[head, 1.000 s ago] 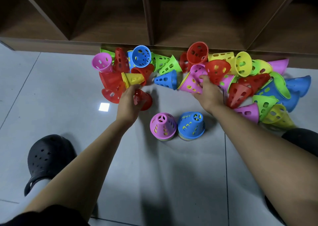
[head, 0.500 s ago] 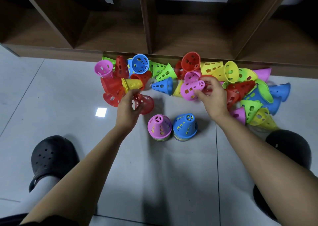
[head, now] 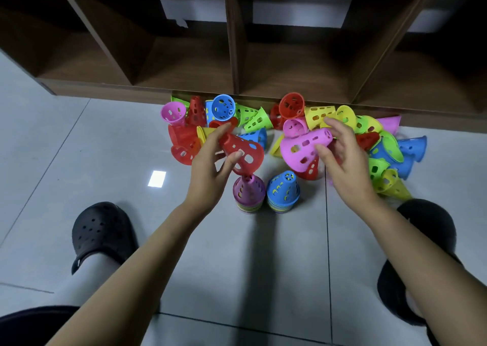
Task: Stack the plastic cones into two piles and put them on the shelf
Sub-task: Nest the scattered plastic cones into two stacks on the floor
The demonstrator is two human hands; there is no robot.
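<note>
Two short piles of perforated plastic cones stand on the floor: one topped with a pink cone (head: 249, 191), the other with a blue cone (head: 283, 188). My left hand (head: 208, 169) holds a red cone (head: 243, 154) tilted just above the pink-topped pile. My right hand (head: 345, 161) holds a pink cone (head: 303, 148) lying sideways, above and right of the blue-topped pile. A heap of loose cones (head: 382, 140) in red, yellow, green, blue and pink lies behind both hands against the shelf (head: 234, 55).
The dark wooden shelf has several open compartments at floor level, split by upright dividers. My black clog (head: 101, 229) sits at lower left, another dark shoe (head: 427, 224) at lower right. Grey tiled floor (head: 79, 161) spreads to the left.
Both hands have lifted their cones off the floor and toward me. The red cone now hangs over the pink-topped pile; the pink cone has come clear of the heap.
</note>
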